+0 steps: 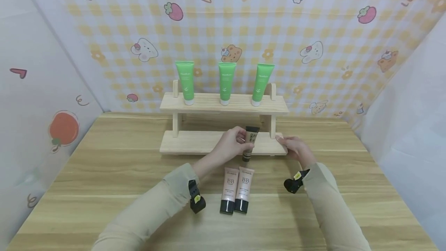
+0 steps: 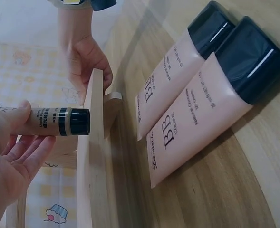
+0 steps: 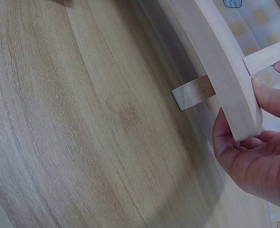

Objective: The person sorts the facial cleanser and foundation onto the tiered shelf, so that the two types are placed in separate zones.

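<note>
My left hand [image 1: 230,142] pinches a small brown cosmetic tube [image 1: 249,142] with a black cap and black crimped end. The tube is held cap down, near the front edge of the lower shelf of a two-tier wooden rack [image 1: 195,142]. With thumb above and fingers curled beneath, my right hand [image 3: 258,152] grips the right end of that lower shelf [image 3: 225,71]. Two pink BB cream tubes [image 2: 197,123] with black caps lie side by side on the table in front of the rack.
Three green tubes [image 1: 227,82] stand spaced apart on the rack's upper shelf [image 1: 205,102]. The wooden table [image 1: 115,158] stretches out on both sides. Behind the rack hangs a yellow-checked cloth [image 1: 244,22] with printed cartoons. White sheeting [image 1: 42,76] borders the left side.
</note>
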Tool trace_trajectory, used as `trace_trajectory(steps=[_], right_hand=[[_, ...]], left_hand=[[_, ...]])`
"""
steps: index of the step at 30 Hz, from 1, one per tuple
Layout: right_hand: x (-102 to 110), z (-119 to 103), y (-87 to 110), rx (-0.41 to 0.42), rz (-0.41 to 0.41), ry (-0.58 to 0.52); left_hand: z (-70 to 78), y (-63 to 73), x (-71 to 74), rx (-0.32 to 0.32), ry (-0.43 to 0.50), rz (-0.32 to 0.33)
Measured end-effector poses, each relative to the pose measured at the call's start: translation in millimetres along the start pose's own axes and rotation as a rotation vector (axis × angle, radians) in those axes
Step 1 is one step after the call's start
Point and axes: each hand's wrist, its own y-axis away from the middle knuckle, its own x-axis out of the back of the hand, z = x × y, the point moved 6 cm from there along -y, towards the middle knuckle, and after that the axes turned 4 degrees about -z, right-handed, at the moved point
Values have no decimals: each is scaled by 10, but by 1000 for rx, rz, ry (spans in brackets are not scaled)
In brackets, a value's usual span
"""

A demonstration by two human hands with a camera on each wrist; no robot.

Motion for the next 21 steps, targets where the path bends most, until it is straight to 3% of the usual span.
trace_trajectory(steps=[9,21], right_hand=[[-3,-5,-13,9,-2,-3],[14,-2,-2,2,18,7]], left_hand=[[56,-118,0,1,-3,55],[92,-324,-96,-50,39,91]])
